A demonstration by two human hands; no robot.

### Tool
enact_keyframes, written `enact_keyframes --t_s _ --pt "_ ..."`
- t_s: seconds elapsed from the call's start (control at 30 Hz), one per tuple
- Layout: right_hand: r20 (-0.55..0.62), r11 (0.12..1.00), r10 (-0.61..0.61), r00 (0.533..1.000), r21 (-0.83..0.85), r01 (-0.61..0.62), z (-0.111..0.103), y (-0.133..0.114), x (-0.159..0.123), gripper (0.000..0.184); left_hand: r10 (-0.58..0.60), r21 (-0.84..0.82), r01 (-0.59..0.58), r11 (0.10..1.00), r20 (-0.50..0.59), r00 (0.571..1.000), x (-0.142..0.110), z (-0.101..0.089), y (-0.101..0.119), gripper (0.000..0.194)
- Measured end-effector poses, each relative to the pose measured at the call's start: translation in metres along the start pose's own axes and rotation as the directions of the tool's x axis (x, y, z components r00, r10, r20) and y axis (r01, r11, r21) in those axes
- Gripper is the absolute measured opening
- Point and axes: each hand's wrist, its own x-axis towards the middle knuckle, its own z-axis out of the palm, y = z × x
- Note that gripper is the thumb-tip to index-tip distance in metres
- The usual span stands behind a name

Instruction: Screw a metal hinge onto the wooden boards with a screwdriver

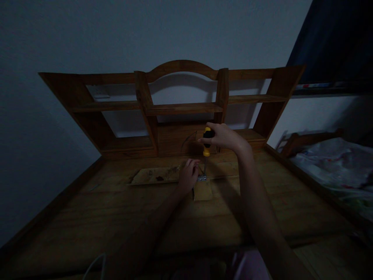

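Observation:
A screwdriver [206,152] with a yellow and black handle stands almost upright in my right hand [225,136], whose fingers wrap round the handle from above. Its tip reaches down to a small metal hinge [201,178]. The hinge lies where a small wooden piece [203,192] meets a long, stained strip of wood [157,176]. Just left of the screwdriver's shaft, my left hand [188,177] rests over the strip beside the hinge. Its fingers are bent and close together; whatever they pinch or press is too dark to make out.
A wooden desktop [125,217] lies under the work, with a wooden shelf unit [186,109] along its back against the wall. A bed frame [294,138] with plastic-covered things [338,159] is at the right. A white cable [97,261] hangs at the lower left.

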Motion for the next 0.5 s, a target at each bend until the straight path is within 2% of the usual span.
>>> enact_keyframes --t_s 0.1,0.23,0.33,0.5 --pt "-0.008 1.0 -0.009 1.0 0.021 0.009 -0.0018 -0.0038 -0.0004 0.034 0.003 0.007 -0.003 1.0 0.001 1.0 -0.0004 -0.0003 0.0006 0.03" --pt "0.063 0.986 -0.102 0.993 0.137 0.093 -0.0079 -0.0072 -0.0015 0.021 0.003 0.017 -0.003 1.0 0.007 1.0 -0.001 -0.0013 0.0024 0.029" --pt "0.064 0.975 -0.145 0.987 0.18 0.132 -0.0101 -0.0077 -0.0021 0.023 -0.003 0.024 0.003 1.0 0.01 1.0 -0.0009 -0.0019 0.0036 0.028" --pt "-0.004 0.996 -0.058 0.998 0.069 0.058 -0.0054 -0.0034 -0.0004 0.026 0.001 0.008 -0.001 1.0 0.011 1.0 -0.0005 -0.0014 0.0033 0.029"
